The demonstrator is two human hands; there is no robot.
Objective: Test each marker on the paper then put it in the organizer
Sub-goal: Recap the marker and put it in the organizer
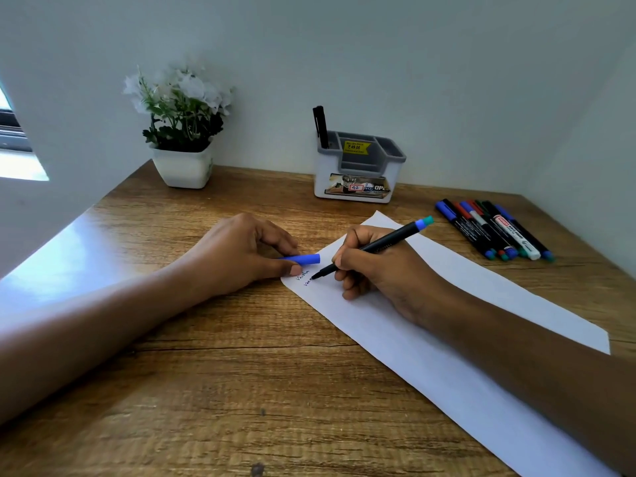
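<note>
Organizer (358,173) holding one black marker (320,127), other compartments empty

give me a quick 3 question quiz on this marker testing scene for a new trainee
1. True or false: the right hand holds an uncapped marker with its tip on the paper.
2. What does the left hand hold? A) a blue cap B) a red marker C) the flower pot
3. Fill in: one black marker stands in the ____ compartment of the organizer, as the camera sees it.

Key
1. True; two short lines of writing show beside the tip.
2. A; the blue cap is pinched in the fingers at the paper's corner.
3. Left. The other markers lie on the table, right of the organizer.
</note>
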